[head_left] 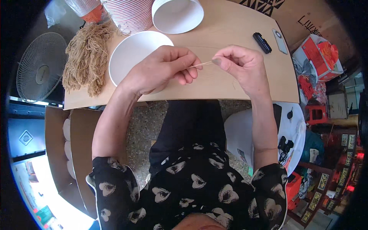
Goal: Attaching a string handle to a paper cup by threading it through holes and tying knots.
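Above the front part of the table, a thin tan string point(206, 63) runs between my two hands. My left hand point(165, 68) has the string pinched between thumb and fingers, its other fingers curled below. My right hand point(241, 66) pinches the same string between thumb and forefinger. Behind my left hand lies a large white paper bowl point(132, 51), partly hidden by that hand and forearm. At the table's left edge hangs a thick bundle of tan strings point(87, 57).
Stacked paper bowls point(128, 13) and a white tub point(178, 15) stand at the back. A black stapler-like object point(262, 42) and a phone point(280, 41) lie back right. A fan point(41, 68) stands left, above an open carton point(82, 153). A white stool-like surface point(295, 130) is at right.
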The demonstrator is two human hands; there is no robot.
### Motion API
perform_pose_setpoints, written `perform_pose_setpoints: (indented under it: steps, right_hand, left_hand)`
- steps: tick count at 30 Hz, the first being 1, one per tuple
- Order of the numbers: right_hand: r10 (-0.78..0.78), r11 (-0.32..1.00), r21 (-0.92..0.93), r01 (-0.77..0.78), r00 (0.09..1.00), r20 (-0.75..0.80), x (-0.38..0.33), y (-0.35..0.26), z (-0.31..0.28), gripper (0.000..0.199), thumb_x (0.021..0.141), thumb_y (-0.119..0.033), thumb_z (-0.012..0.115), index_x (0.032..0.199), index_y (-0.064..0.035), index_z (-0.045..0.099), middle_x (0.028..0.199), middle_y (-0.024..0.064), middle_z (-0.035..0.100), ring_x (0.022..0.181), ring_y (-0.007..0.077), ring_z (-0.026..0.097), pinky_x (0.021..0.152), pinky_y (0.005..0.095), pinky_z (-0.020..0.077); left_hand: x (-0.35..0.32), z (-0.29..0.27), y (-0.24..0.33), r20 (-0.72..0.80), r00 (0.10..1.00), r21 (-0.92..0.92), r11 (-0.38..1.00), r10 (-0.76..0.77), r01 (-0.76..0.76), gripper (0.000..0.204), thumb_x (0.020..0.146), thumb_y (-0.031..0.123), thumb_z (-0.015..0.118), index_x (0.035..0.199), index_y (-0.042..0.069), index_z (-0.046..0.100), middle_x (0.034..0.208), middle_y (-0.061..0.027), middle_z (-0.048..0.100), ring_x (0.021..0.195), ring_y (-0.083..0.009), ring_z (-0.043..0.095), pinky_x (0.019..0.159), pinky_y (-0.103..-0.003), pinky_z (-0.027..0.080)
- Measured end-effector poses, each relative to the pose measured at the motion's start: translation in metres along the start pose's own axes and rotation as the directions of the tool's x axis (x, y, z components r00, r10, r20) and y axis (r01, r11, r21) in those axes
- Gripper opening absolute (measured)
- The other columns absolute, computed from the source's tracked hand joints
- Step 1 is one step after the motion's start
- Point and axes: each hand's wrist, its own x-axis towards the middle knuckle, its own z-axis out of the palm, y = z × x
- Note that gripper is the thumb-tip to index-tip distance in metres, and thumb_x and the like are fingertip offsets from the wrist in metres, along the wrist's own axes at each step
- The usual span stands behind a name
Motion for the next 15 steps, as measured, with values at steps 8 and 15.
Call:
perform_pose_setpoints:
  steps: [8,15]
  right_hand:
    - [-0.027,0.999,0.044,0.028,0.999,-0.019,0.004,0.004,0.011,0.012,0.095,-0.009,0.063,0.096,0.0029,0.065,0.082,-0.0028,0.062,0.071,0.0007,0.05,0.06,0.0174,0.0399]
    - [0.049,0.967,0.253,-0.025,0.995,-0.089,0.007,0.007,0.025,0.014,0.094,-0.013,0.065,0.097,0.001,0.066,0.069,-0.0065,0.053,0.058,-0.0001,0.039,0.05,0.0176,0.0293]
  left_hand:
    - [-0.006,-0.002,-0.001,-0.101,0.992,0.045,0.996,0.075,-0.071,0.021,0.096,0.011,0.061,0.11,-0.003,0.067,0.086,-0.0036,0.068,0.073,-0.0063,0.06,0.065,-0.017,0.051]
    - [-0.014,0.005,0.0,-0.256,0.953,0.176,0.977,0.16,-0.117,0.021,0.092,0.006,0.066,0.112,0.0,0.069,0.089,-0.0048,0.071,0.075,-0.0062,0.063,0.066,-0.018,0.052]
